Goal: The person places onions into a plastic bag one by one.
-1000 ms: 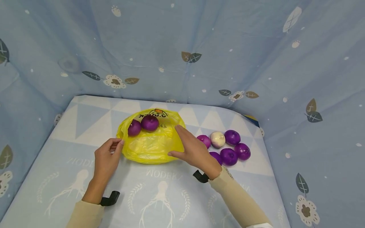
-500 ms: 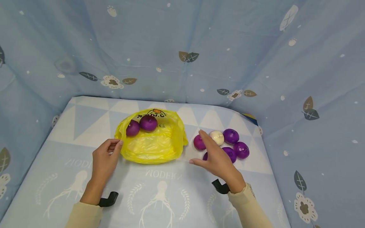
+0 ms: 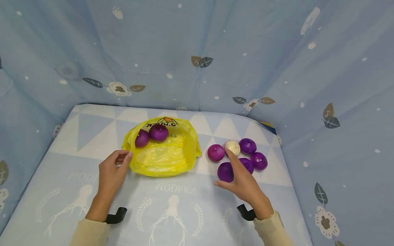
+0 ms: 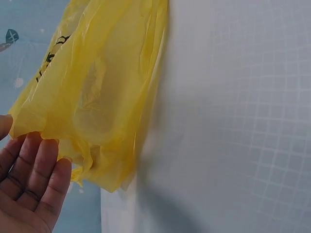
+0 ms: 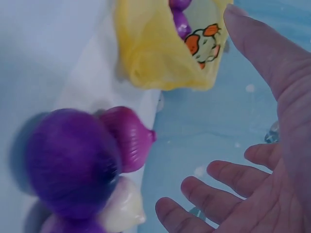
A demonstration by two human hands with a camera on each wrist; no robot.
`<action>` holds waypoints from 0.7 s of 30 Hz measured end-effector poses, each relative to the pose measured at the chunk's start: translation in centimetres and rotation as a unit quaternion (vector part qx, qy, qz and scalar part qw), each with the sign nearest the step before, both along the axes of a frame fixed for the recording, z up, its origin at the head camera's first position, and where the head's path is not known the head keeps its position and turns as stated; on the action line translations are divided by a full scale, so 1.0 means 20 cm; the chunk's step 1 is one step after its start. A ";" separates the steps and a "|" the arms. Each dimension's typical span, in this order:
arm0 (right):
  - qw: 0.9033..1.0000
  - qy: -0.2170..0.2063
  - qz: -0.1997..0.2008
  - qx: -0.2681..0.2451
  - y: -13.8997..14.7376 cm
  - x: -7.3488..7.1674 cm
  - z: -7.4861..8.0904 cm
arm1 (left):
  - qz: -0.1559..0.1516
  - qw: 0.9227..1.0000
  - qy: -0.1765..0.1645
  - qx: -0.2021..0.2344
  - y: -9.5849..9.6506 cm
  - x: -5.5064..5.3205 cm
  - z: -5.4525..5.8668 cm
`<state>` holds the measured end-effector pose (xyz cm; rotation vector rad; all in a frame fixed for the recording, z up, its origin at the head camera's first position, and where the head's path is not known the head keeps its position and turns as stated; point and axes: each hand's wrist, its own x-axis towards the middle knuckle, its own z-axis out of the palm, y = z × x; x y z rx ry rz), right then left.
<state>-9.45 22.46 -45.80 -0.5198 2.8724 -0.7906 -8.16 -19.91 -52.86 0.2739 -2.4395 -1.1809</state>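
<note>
The yellow plastic bag [image 3: 163, 160] lies on the table with its mouth spread, and two purple onions [image 3: 158, 132] show inside it. My left hand [image 3: 114, 171] pinches the near left edge of the bag between thumb and fingers. To the right of the bag sits a loose group of onions. A dark purple onion [image 3: 225, 172] is the one nearest my right hand [image 3: 246, 184], which hovers over the group with thumb and fingers spread, holding nothing. A pinkish-purple onion [image 3: 215, 152] and a white onion [image 3: 232, 147] sit behind it. In the right wrist view the spread fingers [image 5: 233, 179] stand apart from the onions.
More purple onions [image 3: 258, 161] sit at the group's right side, one partly covered by my right hand. The patterned tablecloth [image 3: 172, 218] spreads in front. Blue printed curtains [image 3: 172, 51] rise behind the table and along its sides.
My right hand has drawn back from the bag's right edge and moved right, over the onions. The bag's right side hangs free of it. My left hand keeps its pinch.
</note>
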 end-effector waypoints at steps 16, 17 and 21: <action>0.999 -0.023 -0.035 0.015 0.10 0.09 -0.13 | 0.005 1.000 -0.011 0.010 0.00 0.00 0.00; 0.999 -0.019 -0.036 0.017 0.10 0.10 -0.13 | 0.005 1.000 -0.011 0.010 0.00 0.00 0.00; 0.999 -0.007 -0.042 0.024 0.11 0.10 -0.17 | 0.003 1.000 -0.009 0.009 0.00 0.00 0.00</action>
